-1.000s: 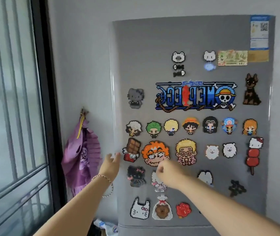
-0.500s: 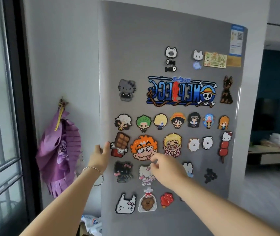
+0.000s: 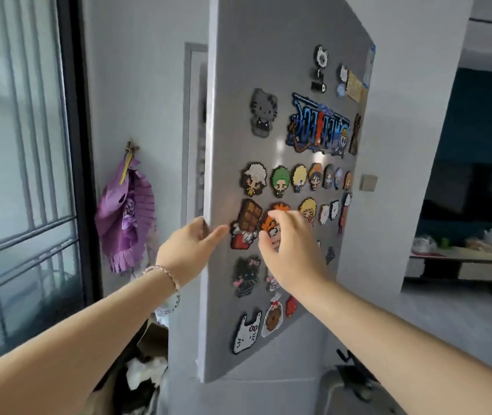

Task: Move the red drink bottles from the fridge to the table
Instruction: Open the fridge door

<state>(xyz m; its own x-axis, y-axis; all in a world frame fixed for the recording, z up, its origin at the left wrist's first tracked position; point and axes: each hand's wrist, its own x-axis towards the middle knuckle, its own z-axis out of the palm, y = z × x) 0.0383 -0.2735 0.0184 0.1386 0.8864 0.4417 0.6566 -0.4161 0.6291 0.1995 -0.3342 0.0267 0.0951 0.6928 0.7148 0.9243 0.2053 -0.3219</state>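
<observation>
With the left hand (image 3: 190, 250) gripping the fridge door (image 3: 268, 70) by its free edge at centre frame, fingers (image 3: 199, 227) curled round it, and the right hand (image 3: 286, 250) loosely curled and empty at its face, the door, shut a second ago, now stands ajar, the red drink bottles not yet in view.

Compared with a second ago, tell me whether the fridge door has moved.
Yes. The fridge door has swung open rightwards: its left edge, gripped by the left hand, now stands off the fridge body.
</observation>
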